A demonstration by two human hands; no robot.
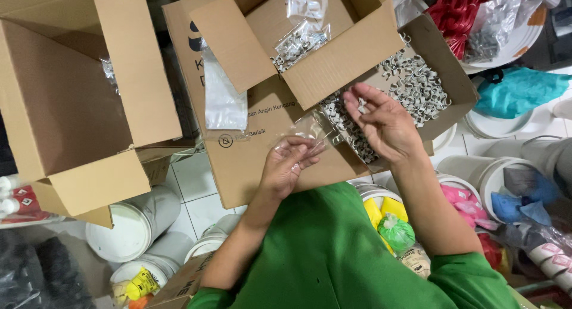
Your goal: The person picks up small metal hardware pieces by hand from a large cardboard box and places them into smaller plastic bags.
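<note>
Slanting toward upper right: clear bag (310, 130)

One head-worn view, looking steeply down at your lap.

You see your forearms close below, the open brown cardboard box (417, 89) of small grey clips just beyond (no second view).

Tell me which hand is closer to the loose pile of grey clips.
Right. The right hand hovers directly over the loose grey clips; the left hand is lower and off to the side, pinching a clear plastic bag.
</note>
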